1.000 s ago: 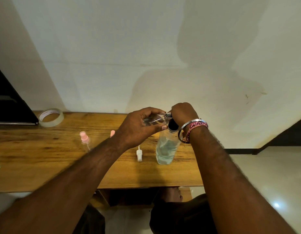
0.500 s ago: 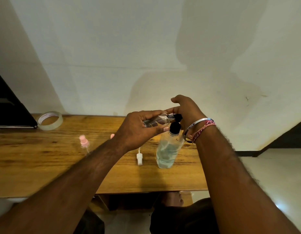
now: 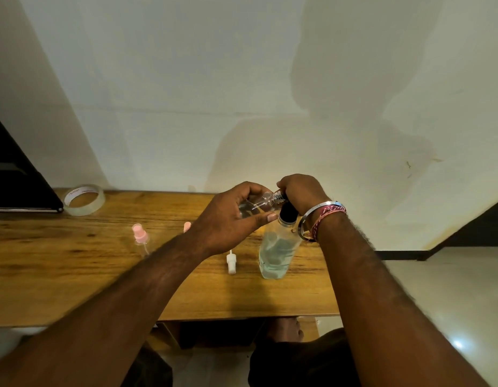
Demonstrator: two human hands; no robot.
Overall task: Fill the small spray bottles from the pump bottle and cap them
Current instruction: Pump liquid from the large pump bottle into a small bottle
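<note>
Clear small spray bottle [image 3: 257, 203] lies tilted in the left hand [image 3: 231, 219], fingers [image 3: 270, 217] clamped round it, mouth at the pump bottle [image 3: 278, 247] nozzle; right hand [image 3: 303, 194] presses the pump (filling underway); white cap [image 3: 231, 263] waits on the counter [image 3: 74, 275]

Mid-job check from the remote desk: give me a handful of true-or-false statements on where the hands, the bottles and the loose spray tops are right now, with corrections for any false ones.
1. The left hand holds a small clear bottle tipped on its side. True.
2. The right hand rests flat on the table. False: it is closed over the top of the pump bottle.
3. The pump bottle lies on its side. False: it stands upright on the table.
4. A white spray top lies on the table left of the pump bottle. True.
5. The tape roll sits in the person's lap. False: it sits at the far left of the table.
</note>
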